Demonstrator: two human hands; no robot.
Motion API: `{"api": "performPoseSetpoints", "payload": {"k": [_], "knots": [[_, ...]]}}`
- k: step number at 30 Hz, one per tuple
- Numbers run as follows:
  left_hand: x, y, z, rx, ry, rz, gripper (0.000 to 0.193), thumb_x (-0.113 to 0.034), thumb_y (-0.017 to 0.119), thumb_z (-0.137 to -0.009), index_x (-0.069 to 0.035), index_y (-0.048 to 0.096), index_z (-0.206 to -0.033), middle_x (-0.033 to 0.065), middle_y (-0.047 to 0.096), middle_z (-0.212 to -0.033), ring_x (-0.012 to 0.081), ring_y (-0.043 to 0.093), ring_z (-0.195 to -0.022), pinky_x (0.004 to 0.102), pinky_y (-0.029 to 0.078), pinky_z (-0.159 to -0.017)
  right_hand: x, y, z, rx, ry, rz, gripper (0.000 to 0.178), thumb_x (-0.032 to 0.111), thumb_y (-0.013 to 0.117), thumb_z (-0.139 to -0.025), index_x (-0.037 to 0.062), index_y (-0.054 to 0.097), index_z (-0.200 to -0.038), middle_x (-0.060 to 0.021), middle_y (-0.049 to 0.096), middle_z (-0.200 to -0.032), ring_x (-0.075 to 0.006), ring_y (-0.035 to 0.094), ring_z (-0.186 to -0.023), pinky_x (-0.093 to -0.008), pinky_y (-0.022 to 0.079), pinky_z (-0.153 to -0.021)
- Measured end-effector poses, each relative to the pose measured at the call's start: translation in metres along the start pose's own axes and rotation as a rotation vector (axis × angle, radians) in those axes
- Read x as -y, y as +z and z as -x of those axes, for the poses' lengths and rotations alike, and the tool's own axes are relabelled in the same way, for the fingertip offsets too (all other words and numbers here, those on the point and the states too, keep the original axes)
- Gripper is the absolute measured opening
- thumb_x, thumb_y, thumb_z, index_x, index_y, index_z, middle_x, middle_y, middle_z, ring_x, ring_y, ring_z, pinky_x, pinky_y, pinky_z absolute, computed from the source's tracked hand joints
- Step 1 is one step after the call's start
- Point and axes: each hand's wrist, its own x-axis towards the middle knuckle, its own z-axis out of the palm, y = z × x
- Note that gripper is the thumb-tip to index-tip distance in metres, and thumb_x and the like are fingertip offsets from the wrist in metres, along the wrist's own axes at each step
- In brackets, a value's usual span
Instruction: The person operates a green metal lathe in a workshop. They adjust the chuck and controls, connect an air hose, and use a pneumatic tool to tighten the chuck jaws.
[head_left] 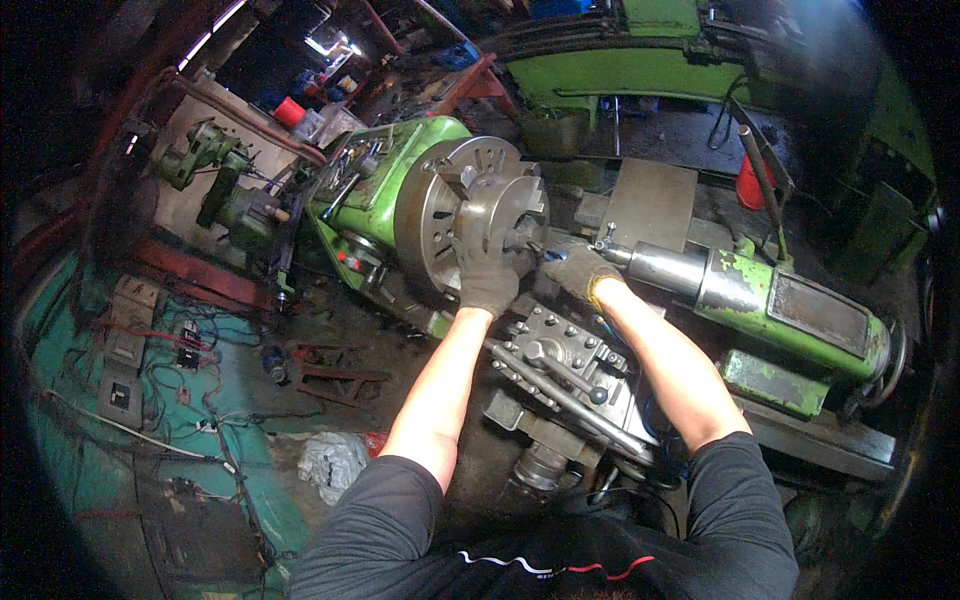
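A large lathe faceplate [418,212] with slots and jaws stands upright on the green headstock. It carries a shiny round metal workpiece [490,215] with a hollow facing right. My left hand [487,280], in a dirty grey work glove, lies against the lower side of this workpiece, its fingers apart and slightly blurred. At the workpiece's open end, my gloved right hand [580,272] is closed around a small thing with a blue part. A thin dark tip points from it toward the hollow; its kind is too small to tell. Right of that hand is the tailstock quill [665,270].
Below my hands sits the tool post [545,352] with bolts and a long lever [570,385]. The green tailstock [790,300] stands right. Beyond the lathe are a flat metal plate [650,200] and a red bucket [750,187]. Cables and a clear plastic bag [335,465] lie left.
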Motion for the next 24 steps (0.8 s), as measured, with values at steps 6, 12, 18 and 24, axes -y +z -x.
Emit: {"api": "performPoseSetpoints", "payload": {"k": [6,12,18,24], "knots": [[-0.008,-0.010,0.013,0.063,-0.096,0.091,0.104,-0.003,0.068,-0.084,-0.018,0.031,-0.179,0.0305,0.014,-0.186,0.0560,0.003,-0.174,0.0602,0.012,-0.144,0.023,0.000,0.020,-0.053,-0.002,-0.035,0.054,0.041,0.064,-0.100,-0.0012,0.078,-0.130,-0.0308,0.078,-0.133,-0.0491,0.074,-0.129,-0.0542,0.056,-0.114],[-0.010,-0.038,0.005,0.246,-0.117,-0.097,0.085,-0.015,0.074,-0.088,-0.016,0.049,-0.169,0.0265,0.032,-0.179,0.0507,0.036,-0.161,0.0613,0.032,-0.135,0.008,0.003,0.012,-0.091,-0.033,0.112,0.053,0.039,0.064,-0.103,0.0039,0.072,-0.142,-0.0279,0.074,-0.144,-0.0461,0.071,-0.135,-0.0534,0.055,-0.118],[0.002,-0.085,-0.069,0.054,-0.014,-0.247,0.080,-0.042,0.075,-0.095,-0.017,0.053,-0.167,0.0226,0.046,-0.172,0.0507,0.043,-0.155,0.0698,0.035,-0.129,0.020,-0.001,0.023,-0.100,-0.060,0.242,0.053,0.041,0.066,-0.105,0.0062,0.069,-0.145,-0.0252,0.075,-0.145,-0.0448,0.071,-0.136,-0.0524,0.056,-0.118],[-0.031,-0.091,-0.108,0.237,-0.297,-0.339,0.100,-0.065,0.069,-0.098,-0.019,0.036,-0.181,0.0213,0.040,-0.181,0.0543,0.027,-0.167,0.0765,0.025,-0.134,0.017,-0.002,0.023,-0.128,-0.068,0.240,0.050,0.039,0.067,-0.106,0.0054,0.069,-0.143,-0.0258,0.074,-0.145,-0.0436,0.072,-0.135,-0.0530,0.058,-0.115]]}}
